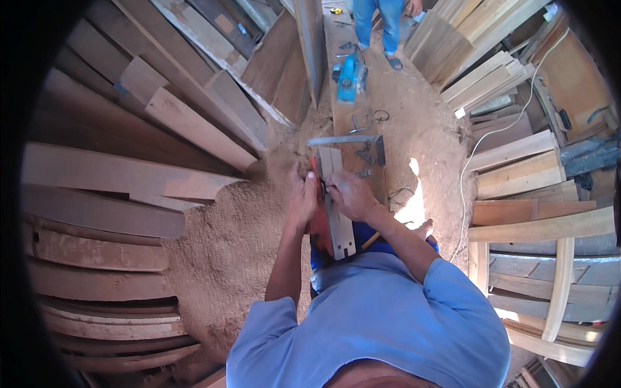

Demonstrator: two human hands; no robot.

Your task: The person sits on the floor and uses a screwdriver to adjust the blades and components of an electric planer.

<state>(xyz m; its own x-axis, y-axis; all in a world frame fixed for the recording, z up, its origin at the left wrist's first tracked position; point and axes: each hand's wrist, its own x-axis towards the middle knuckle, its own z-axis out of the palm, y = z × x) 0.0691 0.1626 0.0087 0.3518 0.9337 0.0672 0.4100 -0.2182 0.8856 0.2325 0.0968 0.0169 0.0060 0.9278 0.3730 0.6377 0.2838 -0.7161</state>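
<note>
A red power planer rests on its side at my lap, its long grey metal sole turned up and toward the right. My left hand holds the planer's left side, thumb against the body. Over the middle of the sole, my right hand is closed with its fingertips pinched at the slot there. Whatever small part lies in those fingertips is hidden. Just beyond the planer, a metal try square lies on a narrow wooden bench, with small metal tools beside it.
Farther along the bench stands a blue power planer. Another person is standing beyond it. Stacked boards line the left, and more timber fills the right. A pale cable runs down the right side. Sawdust covers the floor.
</note>
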